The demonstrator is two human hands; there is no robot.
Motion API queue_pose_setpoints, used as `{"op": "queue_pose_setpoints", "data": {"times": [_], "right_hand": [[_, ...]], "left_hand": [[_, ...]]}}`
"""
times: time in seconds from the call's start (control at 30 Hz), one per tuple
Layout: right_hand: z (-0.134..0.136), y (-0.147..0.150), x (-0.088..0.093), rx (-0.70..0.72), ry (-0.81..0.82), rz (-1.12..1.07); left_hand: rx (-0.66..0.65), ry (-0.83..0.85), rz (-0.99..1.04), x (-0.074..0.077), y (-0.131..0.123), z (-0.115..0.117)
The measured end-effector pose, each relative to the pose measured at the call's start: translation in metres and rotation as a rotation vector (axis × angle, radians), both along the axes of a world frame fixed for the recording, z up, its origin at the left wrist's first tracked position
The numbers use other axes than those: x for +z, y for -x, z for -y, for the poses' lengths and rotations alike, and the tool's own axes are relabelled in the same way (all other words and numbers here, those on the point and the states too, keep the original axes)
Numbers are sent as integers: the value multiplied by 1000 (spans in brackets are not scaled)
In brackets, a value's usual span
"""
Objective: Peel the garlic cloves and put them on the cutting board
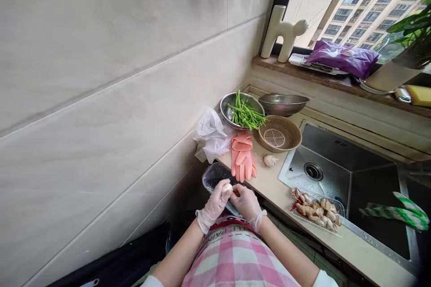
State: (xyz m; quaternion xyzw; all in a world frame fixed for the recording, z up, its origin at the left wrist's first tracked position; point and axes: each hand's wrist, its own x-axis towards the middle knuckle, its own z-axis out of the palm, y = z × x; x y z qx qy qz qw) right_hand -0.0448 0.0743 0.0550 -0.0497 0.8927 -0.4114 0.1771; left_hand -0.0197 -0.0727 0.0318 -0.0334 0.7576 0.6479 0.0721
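Note:
In a thin clear glove, my left hand (217,203) grips a white garlic bulb (227,188) in front of my apron. My right hand (247,202), gloved the same way, has thumb and fingertips pinched together against the bulb's right side. Whether a bit of skin is between those fingertips I cannot make out. Below and behind both hands is a dark plastic-lined bin (213,176). Another garlic bulb (270,160) lies on the counter. At the right, a clear tray (340,210) holds garlic cloves, ginger and red chillies.
Pink rubber gloves (243,158) lie at the counter's edge by a white plastic bag (211,132). Behind them stand a steel bowl (226,114) of green stems, a brown basket (296,136) and a metal colander (284,104). A sink (332,152) with a green-white cloth (397,212) is rightward.

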Motion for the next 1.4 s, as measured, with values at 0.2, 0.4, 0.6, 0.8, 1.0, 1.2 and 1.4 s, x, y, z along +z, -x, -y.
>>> {"op": "queue_pose_setpoints", "data": {"times": [0.2, 0.4, 0.6, 0.8, 1.0, 1.2, 1.4], "right_hand": [[2, 10, -3, 94, -228, 24], [-2, 11, -11, 14, -85, 18], [1, 10, -21, -152, 122, 133], [7, 4, -39, -327, 366, 415], [9, -4, -21, -253, 96, 8], [12, -12, -33, -286, 84, 5], [-8, -9, -78, -432, -70, 161]], "left_hand": [[-18, 160, -48, -3, 11, -8], [-115, 82, 41, -2, 17, -1], [-174, -21, 84, 2, 17, 9], [-105, -178, 166, 2, 12, 9], [-186, -132, 386, -4, 17, 17], [-137, -146, 357, -5, 15, 11], [-62, -279, 350, -16, 11, 14]]}}
